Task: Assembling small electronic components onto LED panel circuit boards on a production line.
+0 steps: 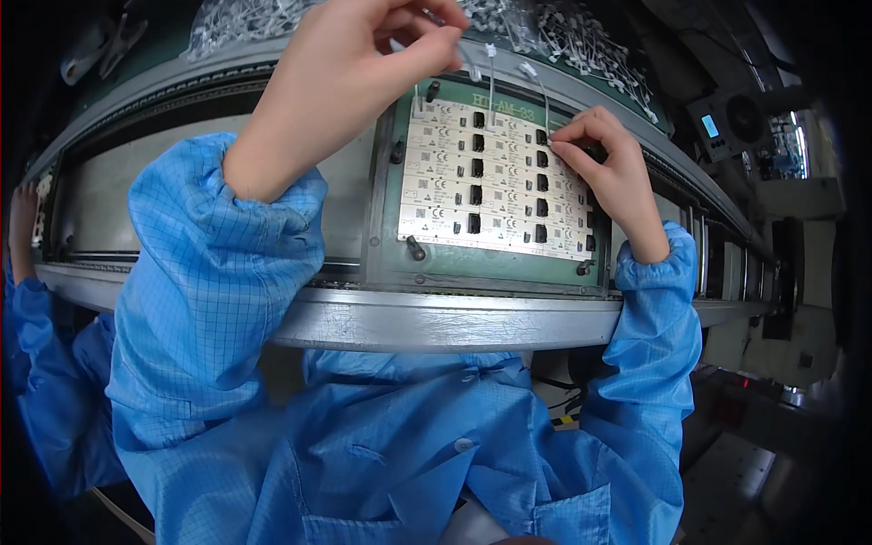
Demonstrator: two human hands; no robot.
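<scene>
Across the middle of the head view, between my two sleeved arms, lies a white printed panel (442, 197), set flat in a green fixture (481, 263) on a metal-railed line. Columns of black blocks (475, 194) stand on the panel, each beside small printed marks. Black knobs (415, 247) stand around the panel's edge (one shows at its lower left corner).

My left hand (359, 68) is raised over the upper left part of the fixture, thumb and forefinger brought near each other; I cannot tell whether they hold anything, since the fingertips are blurred. My right hand (610, 154) reaches in from the right, its thumb and forefinger closed in a pinch on the lower end of a bent white wire (542, 86), just beside an upper black block. This wire rises past the panel's upper edge to a pale connector. To its left, an upright white wire (491, 84) stands with its connector uppermost.

Beyond the far rail, loose white cables (590, 54) lie heaped beside a clear plastic bag (250, 25) of similar pieces. Along the near side runs a bare metal rail (436, 320). At the far left appear a co-worker's hand (21, 227) and blue sleeve.
</scene>
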